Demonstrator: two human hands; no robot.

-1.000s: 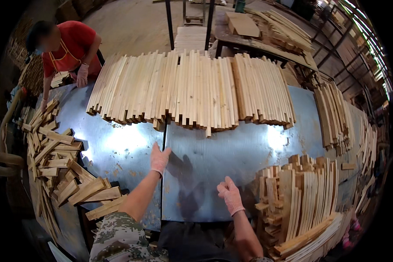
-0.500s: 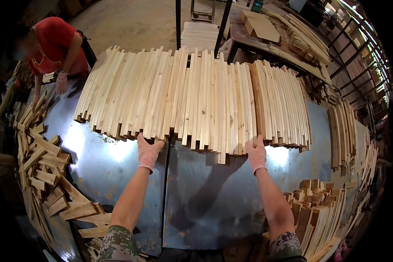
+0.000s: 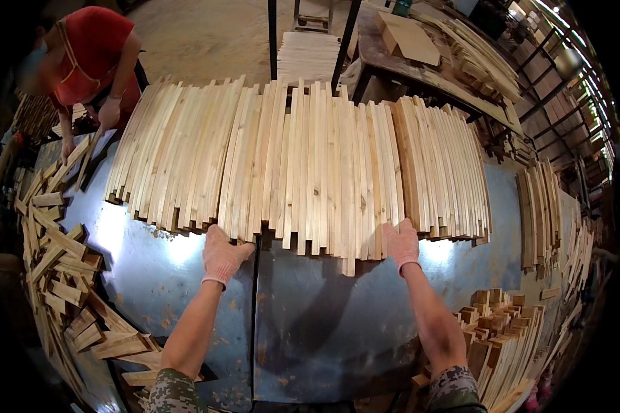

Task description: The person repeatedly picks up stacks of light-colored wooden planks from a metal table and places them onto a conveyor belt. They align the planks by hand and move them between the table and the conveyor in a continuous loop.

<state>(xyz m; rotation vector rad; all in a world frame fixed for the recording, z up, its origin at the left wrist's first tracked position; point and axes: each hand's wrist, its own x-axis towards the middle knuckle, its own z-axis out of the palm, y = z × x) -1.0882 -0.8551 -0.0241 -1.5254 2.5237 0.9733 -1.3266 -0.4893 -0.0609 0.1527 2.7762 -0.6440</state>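
Note:
A wide row of pale wooden strips (image 3: 310, 165) lies side by side across the metal table, their near ends uneven. My left hand (image 3: 224, 255), in a pinkish knit glove, grips the near ends left of the middle, thumb pointing right and fingers partly hidden against the wood. At the right, my gloved right hand (image 3: 401, 244) closes on the strip ends beside a taller, darker-edged strip (image 3: 404, 162). The section between my hands juts nearer to me than its neighbours.
Loose wood offcuts (image 3: 65, 248) are heaped at the left, where a co-worker in red (image 3: 96, 55) handles a piece. Upright wood blocks (image 3: 496, 330) stand at the lower right, with more strips (image 3: 541, 213) beyond. A seam crosses the metal table (image 3: 324, 330).
The middle strips have come slightly toward me, and a split shows left of them. My left hand has shifted a little left and nearer. The co-worker now holds a wood piece.

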